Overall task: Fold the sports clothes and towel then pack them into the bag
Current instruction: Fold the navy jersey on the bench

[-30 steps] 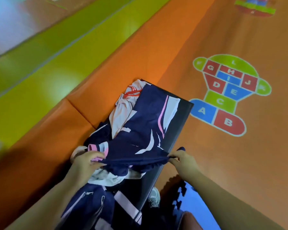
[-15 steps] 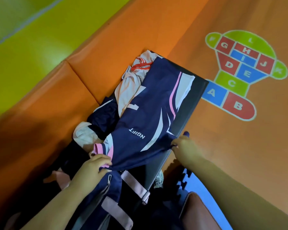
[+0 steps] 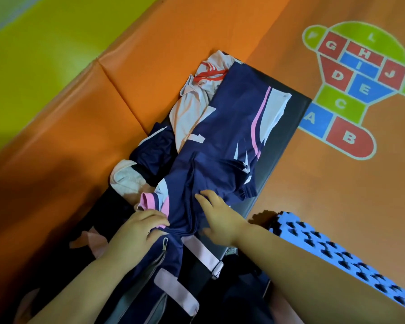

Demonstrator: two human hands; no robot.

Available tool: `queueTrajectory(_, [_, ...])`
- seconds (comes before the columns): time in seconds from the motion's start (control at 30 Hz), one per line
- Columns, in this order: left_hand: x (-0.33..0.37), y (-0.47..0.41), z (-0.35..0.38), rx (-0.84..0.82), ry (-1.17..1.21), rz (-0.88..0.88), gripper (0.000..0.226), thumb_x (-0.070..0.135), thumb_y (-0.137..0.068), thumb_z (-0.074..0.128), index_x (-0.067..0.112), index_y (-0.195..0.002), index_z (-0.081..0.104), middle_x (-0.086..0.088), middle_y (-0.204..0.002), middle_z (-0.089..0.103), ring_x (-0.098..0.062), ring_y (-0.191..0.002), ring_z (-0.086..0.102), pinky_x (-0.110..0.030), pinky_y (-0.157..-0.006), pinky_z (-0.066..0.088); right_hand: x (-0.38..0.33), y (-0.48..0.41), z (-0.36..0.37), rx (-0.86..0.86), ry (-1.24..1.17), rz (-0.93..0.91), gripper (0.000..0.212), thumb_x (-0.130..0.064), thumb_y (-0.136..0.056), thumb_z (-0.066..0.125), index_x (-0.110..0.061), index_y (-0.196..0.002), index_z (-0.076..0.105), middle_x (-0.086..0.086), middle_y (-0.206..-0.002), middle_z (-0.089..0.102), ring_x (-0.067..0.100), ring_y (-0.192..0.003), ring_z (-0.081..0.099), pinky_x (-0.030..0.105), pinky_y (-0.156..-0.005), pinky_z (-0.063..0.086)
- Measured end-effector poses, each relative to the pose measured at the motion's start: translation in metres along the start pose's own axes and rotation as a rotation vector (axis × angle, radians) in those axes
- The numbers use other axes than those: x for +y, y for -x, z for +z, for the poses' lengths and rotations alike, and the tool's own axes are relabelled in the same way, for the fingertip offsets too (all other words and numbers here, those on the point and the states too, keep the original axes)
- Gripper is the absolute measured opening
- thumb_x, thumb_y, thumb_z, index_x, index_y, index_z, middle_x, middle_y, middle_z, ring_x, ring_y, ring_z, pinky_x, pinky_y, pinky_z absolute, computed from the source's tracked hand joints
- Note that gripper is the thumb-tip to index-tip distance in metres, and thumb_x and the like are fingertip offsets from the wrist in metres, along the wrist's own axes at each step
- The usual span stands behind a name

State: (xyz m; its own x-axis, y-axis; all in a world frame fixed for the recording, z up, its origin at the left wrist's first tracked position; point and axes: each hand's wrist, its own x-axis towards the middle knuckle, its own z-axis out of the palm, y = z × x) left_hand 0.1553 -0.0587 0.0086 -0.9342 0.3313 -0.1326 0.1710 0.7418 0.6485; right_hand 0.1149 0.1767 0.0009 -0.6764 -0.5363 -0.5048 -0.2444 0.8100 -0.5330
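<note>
Jersey (image 3: 220, 141): navy, spread on black desk (image 3: 283, 127).
Left hand (image 3: 140, 228): fingers curled, seems to pinch jersey collar.
Right hand (image 3: 220, 218): fingers straight, pressing jersey.
Bag (image 3: 171, 277): at 6 o'clock of jersey.

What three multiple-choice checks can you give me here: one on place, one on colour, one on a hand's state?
1. Where is the white shirt with red marks?
A. On the hopscotch marking.
B. At the pile's far end, against the navy jersey.
C. On the blue mat.

2. What colour are the straps on the bag?
A. Pink.
B. Green.
C. Yellow.

3. What is the right hand doing?
A. Pulling a zipper.
B. Lifting the white shirt.
C. Resting with fingers spread on the navy jersey.

Answers:
1 B, it pokes out beside the jersey's far edge.
2 A, pink bands cross the navy bag.
3 C, its fingers lie straight on the cloth.
</note>
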Motion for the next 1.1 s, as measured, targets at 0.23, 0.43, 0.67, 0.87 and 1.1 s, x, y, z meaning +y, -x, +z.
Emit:
queueTrajectory(0.23, [0.007, -0.007, -0.006, -0.023, 0.012, 0.081, 0.023, 0.047, -0.079, 0.059, 0.033, -0.097, 0.06, 0.023, -0.098, 0.053, -0.003, -0.091, 0.052, -0.008, -0.087, 0.037, -0.006, -0.006, 0.01, 0.109, -0.071, 0.023, 0.059, -0.031, -0.08, 0.033, -0.001, -0.123, 0.059, 0.022, -0.122, 0.059, 0.043, -0.113, 0.056, 0.055, -0.092, 0.047])
queueTrajectory(0.43, [0.009, -0.02, -0.01, 0.021, -0.228, 0.185, 0.047, -0.011, -0.056, 0.08, 0.012, -0.095, 0.069, 0.006, -0.093, 0.052, -0.015, -0.089, 0.042, -0.027, -0.074, 0.05, 0.005, 0.008, 0.002, 0.16, -0.072, -0.013, 0.044, -0.004, -0.088, 0.04, -0.005, -0.128, 0.057, 0.013, -0.135, 0.053, 0.033, -0.126, 0.046, 0.045, -0.106, 0.038])
queueTrajectory(0.67, [0.035, -0.035, -0.008, -0.061, -0.387, 0.083, 0.049, 0.002, -0.063, 0.075, 0.034, -0.093, 0.054, 0.011, -0.111, 0.064, -0.028, -0.116, 0.048, -0.041, -0.096, 0.02, 0.023, 0.038, -0.016, 0.125, -0.206, 0.043, 0.044, 0.002, -0.09, 0.046, -0.013, -0.131, 0.053, 0.002, -0.136, 0.052, 0.021, -0.125, 0.044, 0.025, -0.103, 0.032])
queueTrajectory(0.87, [0.066, -0.04, -0.009, -0.263, -0.055, -0.022, 0.025, 0.009, -0.094, 0.048, 0.022, -0.114, 0.051, 0.014, -0.103, 0.06, -0.003, -0.091, 0.057, -0.017, -0.081, 0.04, 0.034, 0.069, -0.023, 0.087, -0.302, 0.132, 0.027, -0.015, -0.096, 0.049, -0.026, -0.119, 0.057, -0.009, -0.119, 0.06, 0.011, -0.097, 0.048, 0.026, -0.082, 0.037])
queueTrajectory(1.1, [0.089, -0.047, -0.01, -0.485, 0.015, -0.088, 0.044, 0.043, -0.082, 0.066, 0.047, -0.116, 0.038, 0.037, -0.097, 0.044, 0.024, -0.093, 0.043, 0.001, -0.075, 0.032, 0.041, 0.09, -0.023, 0.129, -0.424, 0.199, 0.031, -0.022, -0.096, 0.05, -0.045, -0.076, 0.044, -0.02, -0.07, 0.053, 0.001, -0.068, 0.046, 0.019, -0.064, 0.035])
